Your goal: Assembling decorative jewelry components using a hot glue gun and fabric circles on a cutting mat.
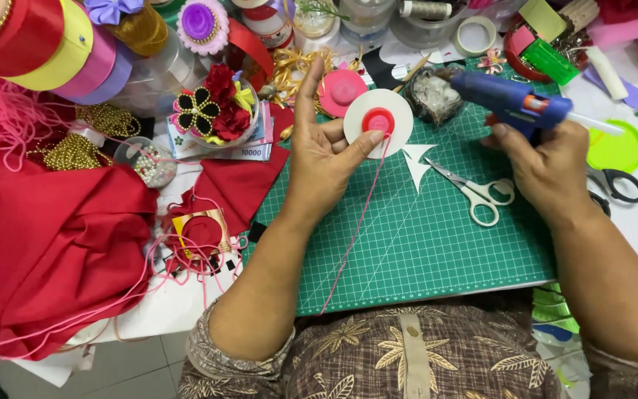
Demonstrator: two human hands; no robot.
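Head view is showing the left hand point(323, 159) pinching a white disc point(378, 122) with a red cap point(378, 121) at its centre, thumb pressing a pink cord point(356, 229) against the cap's lower edge; the cord is trailing down from the pinch across the green cutting mat point(437, 251). To the right of that pinch, the right hand point(544, 166) is clenching a blue glue gun point(511, 103), nozzle pointing left toward the disc. Keeping the thumb clear of the nozzle and the cord taut would likely be helping here.

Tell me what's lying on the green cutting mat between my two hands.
In the head view, white-handled scissors and white paper cutouts lie on the mat between the left hand and right hand.
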